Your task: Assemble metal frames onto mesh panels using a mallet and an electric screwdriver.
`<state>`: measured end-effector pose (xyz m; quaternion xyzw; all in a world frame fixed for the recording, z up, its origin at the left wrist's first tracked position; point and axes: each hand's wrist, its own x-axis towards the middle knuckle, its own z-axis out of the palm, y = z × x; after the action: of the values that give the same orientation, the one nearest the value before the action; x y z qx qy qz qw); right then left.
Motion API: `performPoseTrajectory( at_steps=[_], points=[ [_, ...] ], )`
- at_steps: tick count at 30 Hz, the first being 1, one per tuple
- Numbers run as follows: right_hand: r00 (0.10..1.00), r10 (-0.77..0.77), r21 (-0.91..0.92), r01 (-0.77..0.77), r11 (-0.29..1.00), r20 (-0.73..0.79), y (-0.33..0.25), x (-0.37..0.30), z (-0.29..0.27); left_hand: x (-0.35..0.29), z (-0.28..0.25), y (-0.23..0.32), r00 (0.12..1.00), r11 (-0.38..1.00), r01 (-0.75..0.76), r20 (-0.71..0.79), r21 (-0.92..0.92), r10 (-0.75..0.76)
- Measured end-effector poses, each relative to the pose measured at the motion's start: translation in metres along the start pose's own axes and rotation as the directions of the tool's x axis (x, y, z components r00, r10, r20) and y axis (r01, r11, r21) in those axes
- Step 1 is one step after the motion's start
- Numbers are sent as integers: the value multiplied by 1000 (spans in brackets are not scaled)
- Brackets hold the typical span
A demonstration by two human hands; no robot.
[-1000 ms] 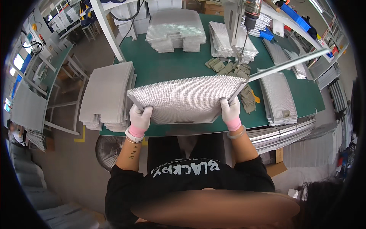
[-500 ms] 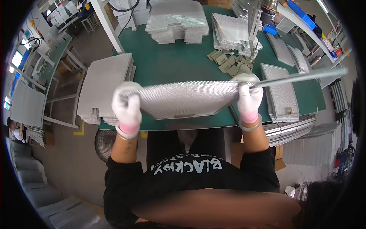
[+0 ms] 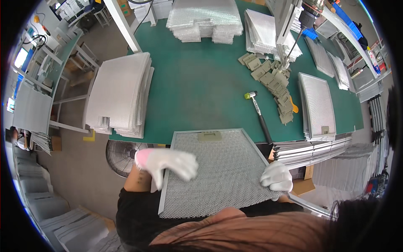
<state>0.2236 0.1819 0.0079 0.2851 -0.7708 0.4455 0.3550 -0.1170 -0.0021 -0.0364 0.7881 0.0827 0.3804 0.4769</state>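
A silver metal mesh filter panel [image 3: 214, 168], edged by a thin metal frame, leans between me and the table's near edge. A beige plastic latch plate [image 3: 210, 135] sits at its far edge. My right hand [image 3: 277, 177], in a white glove, is closed on the panel's right edge near the bottom corner. A loose-looking metal frame strip [image 3: 310, 206] runs from that corner to the lower right. My left hand [image 3: 170, 164], also gloved and slightly blurred, hovers over the panel's left edge with fingers stretched and thumb apart, holding nothing.
On the green table [image 3: 189, 84] lie a mallet [image 3: 259, 115], several beige plastic plates [image 3: 273, 82] and an orange-handled tool [image 3: 294, 106]. Mesh stacks stand at left [image 3: 119, 92] and back [image 3: 205, 19]. Framed panels [image 3: 317, 105] lie right, near an upright drill-like tool [image 3: 310, 17].
The panel has come toward me and tipped so its mesh face shows, latch edge far. My left hand has let go of it; my right hand has moved down and nearer. The mallet is now uncovered.
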Motion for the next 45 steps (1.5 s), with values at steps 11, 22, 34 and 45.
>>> performPoseTrajectory(
  at_steps=[11,22,34,45],
  points=[
    [995,4,-2,-3,1000,104,-4,1,-9,19,-15,-43,614,491,760,-224,426,-757],
    [885,176,-273,-314,909,-432,40,70,-28,53,-5,79,687,694,106,-557,712,467],
    [999,-24,3,24,1000,30,22,22,-21,30,19,62,948,926,0,-295,379,121],
    [963,16,-131,-53,990,-268,4,-8,6,-34,7,-22,543,287,836,-625,468,-561]
  ],
)
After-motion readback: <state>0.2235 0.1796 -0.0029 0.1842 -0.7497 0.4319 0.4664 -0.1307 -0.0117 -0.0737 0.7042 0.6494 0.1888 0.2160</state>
